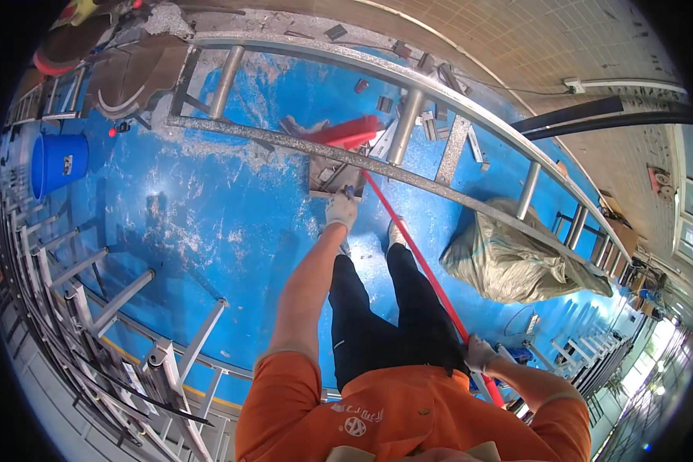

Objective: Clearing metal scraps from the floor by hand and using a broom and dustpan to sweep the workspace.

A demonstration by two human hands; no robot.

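Sweep-up looks partway, judging from how things lie. Left hand (341, 213), gloved, is closed around what looks like the grip of the dustpan (316, 194); fingers partly hide it, so exact hold can't be told. Pan sits ahead of the feet, under the near rail of the long metal frame (273, 138), far part cut off from view by that rail. Right hand (480, 353), also gloved, grasps the upper shaft of the red broom (346, 132) beside the right hip; shaft runs down under the rail, head lies just beyond the pan, inside the frame's span. Can't tell if bristles touch the pan lip. Done so far, as I read it: some greyish scrap is in the pan. Left: metal offcuts (385, 102) on the blue floor (200, 223) past the broom, more pieces to the right of it near the cross-tubes, plus pale scattered debris (262, 75) toward the far left. I'd call that the bulk outstanding. Big crumpled sack (508, 262) lies off to the right, blue bucket (59, 165) well off left; contents of both can't be made out.
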